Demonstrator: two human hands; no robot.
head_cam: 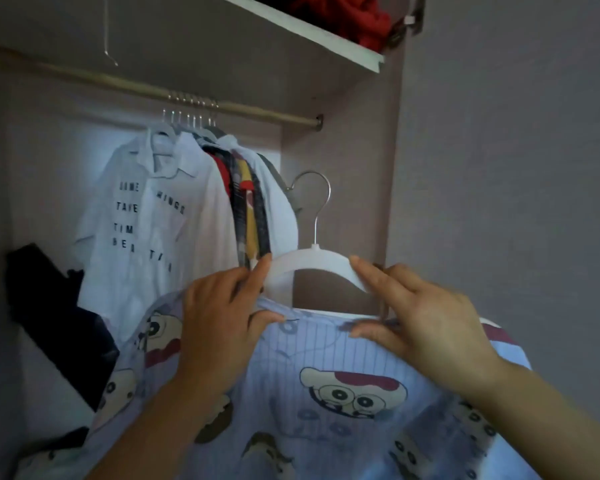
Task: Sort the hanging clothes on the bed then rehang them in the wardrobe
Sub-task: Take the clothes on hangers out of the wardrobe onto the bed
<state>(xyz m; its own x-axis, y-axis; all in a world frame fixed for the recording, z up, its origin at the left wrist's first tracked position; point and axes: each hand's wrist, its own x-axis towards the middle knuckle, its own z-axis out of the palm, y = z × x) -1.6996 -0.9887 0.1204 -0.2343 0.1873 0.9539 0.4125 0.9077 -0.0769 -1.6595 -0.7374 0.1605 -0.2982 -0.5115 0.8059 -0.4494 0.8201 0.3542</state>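
A light blue striped garment (326,393) printed with cartoon faces hangs on a white hanger (312,259) with a metal hook, held up in front of the open wardrobe. My left hand (222,313) pinches the garment's neckline and the hanger's left arm. My right hand (420,313) pinches the neckline at the hanger's right arm, index finger along the hanger. The wooden rail (257,110) runs above, with several hung clothes (194,209), a white lettered shirt in front.
A shelf (326,32) above the rail holds red fabric (354,15). A dark garment (56,317) lies at the wardrobe's lower left. The wardrobe's side panel (368,188) stands right of the hanger, with a grey wall (516,168) beyond. A bare wire hook (108,46) hangs upper left.
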